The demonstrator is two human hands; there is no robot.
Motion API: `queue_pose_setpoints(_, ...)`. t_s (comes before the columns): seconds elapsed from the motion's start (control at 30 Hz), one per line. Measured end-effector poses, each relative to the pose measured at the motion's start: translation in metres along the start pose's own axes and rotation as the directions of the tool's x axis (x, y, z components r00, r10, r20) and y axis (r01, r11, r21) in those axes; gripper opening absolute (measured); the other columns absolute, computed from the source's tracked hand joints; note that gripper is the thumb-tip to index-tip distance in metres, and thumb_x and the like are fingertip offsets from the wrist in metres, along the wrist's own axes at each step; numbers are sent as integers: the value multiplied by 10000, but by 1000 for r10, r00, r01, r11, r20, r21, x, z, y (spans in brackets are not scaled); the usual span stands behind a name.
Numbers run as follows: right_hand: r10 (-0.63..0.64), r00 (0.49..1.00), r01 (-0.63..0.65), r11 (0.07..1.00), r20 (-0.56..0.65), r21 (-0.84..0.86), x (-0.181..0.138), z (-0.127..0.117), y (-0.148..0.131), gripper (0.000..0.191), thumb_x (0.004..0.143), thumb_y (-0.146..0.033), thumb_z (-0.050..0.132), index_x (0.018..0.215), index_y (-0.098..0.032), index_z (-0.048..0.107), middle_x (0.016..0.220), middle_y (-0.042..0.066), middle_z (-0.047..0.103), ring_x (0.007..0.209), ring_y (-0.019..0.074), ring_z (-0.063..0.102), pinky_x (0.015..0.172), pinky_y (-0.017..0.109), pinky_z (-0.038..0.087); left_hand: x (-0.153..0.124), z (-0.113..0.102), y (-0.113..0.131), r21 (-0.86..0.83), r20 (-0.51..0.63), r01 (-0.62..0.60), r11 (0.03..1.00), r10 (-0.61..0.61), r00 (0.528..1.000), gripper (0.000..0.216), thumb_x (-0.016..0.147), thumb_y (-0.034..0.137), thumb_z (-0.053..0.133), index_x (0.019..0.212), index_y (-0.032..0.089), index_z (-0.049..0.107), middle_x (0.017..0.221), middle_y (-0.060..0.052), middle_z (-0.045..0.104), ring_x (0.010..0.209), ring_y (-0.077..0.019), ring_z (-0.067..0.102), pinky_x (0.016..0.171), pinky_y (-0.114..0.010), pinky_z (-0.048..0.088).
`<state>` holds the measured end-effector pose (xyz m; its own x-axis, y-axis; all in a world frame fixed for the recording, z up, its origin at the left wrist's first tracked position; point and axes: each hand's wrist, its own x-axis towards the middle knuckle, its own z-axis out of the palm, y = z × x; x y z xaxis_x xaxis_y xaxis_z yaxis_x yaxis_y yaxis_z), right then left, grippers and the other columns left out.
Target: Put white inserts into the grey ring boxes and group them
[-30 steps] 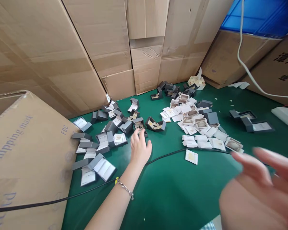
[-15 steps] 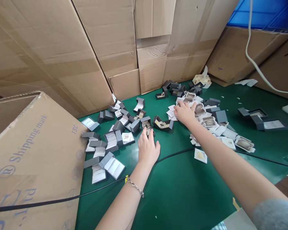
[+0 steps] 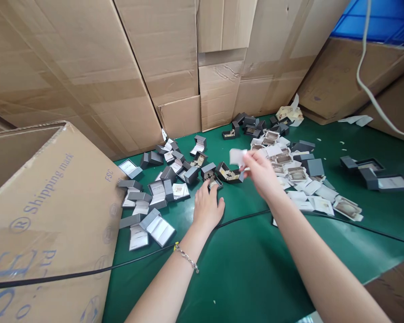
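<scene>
My left hand (image 3: 207,207) lies flat on the green table (image 3: 242,264), fingertips touching an open grey jewellery box (image 3: 213,181). A beaded bracelet (image 3: 186,258) circles that wrist. Above the table, my right hand (image 3: 261,172) pinches a small white card (image 3: 236,157), blurred by motion. Just beyond it sits another open grey box (image 3: 229,172). A spread of white cards and padded inserts (image 3: 299,179) lies to the right of that hand.
Several grey boxes and lids (image 3: 155,193) are scattered at the left. A large cardboard carton (image 3: 37,215) stands at the left edge, and stacked cartons (image 3: 175,67) wall the back. A black cable (image 3: 87,273) crosses the table. More grey boxes (image 3: 373,172) sit far right.
My right hand reached into the pile of white cards, picked one up and has drawn it back toward the left. My left hand stayed by the open box.
</scene>
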<state>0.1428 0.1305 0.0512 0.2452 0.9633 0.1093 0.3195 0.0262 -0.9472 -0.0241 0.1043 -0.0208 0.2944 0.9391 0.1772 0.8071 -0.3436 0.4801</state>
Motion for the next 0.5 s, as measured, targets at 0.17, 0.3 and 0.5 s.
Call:
queue_pose_setpoints(0.17,216,629,-477,866,747,152,-36,3,20,281,697,-402,638,822,-150,631,816,51,607,713,138,563,617,260,505,6,-1,-6,-79,-27,20,997,-22,999,225,832,234,482,1045,180,534,1304,-115,437,1207,-277,428,998,-447,376)
queue_pose_setpoints(0.3,299,746,-573,744,595,344,-16,8,42,218,711,-289,607,874,-153,656,845,43,607,775,134,563,653,241,523,11,-1,-10,-131,-100,39,991,-53,994,115,820,243,516,914,184,548,1228,-96,490,1141,-249,481,972,-423,405)
queue_pose_setpoints(0.5,358,927,-344,678,117,650,7,30,55,22,711,-207,550,717,-187,559,750,-2,580,748,121,566,659,224,527,12,-2,-9,-190,-115,50,981,-72,991,86,843,262,493,853,195,547,1232,-89,492,1143,-246,495,960,-430,417)
